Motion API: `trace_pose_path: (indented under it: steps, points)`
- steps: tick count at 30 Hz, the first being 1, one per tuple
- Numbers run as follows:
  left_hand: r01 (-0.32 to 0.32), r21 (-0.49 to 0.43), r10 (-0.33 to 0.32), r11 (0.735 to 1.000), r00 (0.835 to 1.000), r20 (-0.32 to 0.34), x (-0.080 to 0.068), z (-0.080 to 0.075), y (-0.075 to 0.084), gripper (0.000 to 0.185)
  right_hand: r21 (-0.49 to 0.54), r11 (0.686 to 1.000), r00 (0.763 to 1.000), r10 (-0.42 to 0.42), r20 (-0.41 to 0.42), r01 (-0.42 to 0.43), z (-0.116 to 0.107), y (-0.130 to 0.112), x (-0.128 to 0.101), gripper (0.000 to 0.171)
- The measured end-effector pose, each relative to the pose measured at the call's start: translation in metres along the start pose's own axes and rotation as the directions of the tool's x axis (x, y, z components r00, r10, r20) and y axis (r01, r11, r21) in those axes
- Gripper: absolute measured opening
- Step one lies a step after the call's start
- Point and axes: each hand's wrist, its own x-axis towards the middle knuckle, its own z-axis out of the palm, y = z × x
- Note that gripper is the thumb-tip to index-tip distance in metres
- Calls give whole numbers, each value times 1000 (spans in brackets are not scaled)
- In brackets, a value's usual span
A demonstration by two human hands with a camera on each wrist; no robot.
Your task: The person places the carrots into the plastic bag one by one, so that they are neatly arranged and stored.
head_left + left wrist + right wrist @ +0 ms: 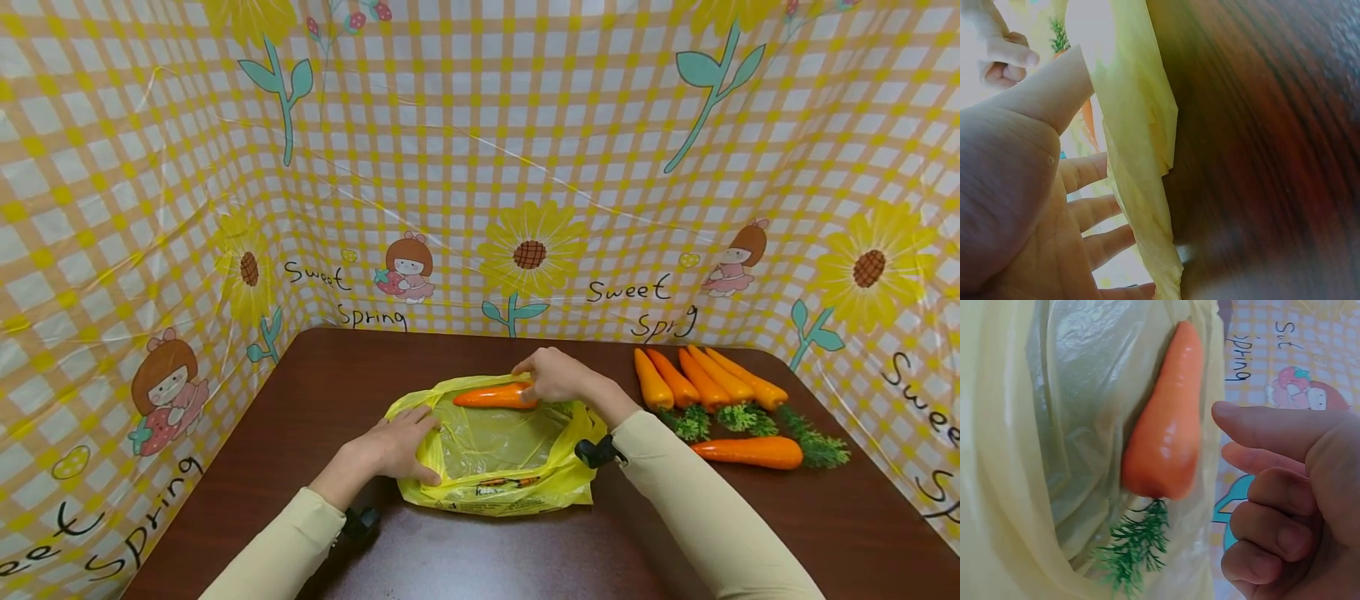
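Brown table (450, 550) under us, we are pressing flat left fingers (408, 433) on the limp, slippery bag (495, 492) while loosely curled right fingers (543, 379), gripping nothing, are hovering beside the light, stiff carrot (495, 397).

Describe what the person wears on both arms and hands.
Both arms wear long, plain cream sleeves, the left sleeve and the right sleeve, each ending at the wrist. A small black device sits at each wrist: the left one under the cuff, the right one beside it. The left hand and right hand are bare, with no gloves or rings visible.
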Motion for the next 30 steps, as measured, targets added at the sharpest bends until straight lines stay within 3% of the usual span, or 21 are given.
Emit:
trace_pose_path:
  steps: [13, 30]
  points:
    - [13, -19, -12, 1000, 1000, 16, -2, -1, 0, 83, 47, 996, 994, -68, -84, 72, -15, -5, -33, 43]
    - [9, -22, -9, 1000, 1000, 13, -1, 0, 0, 82, 56, 997, 989, -44, -138, 52, -30, 4, -79, 40]
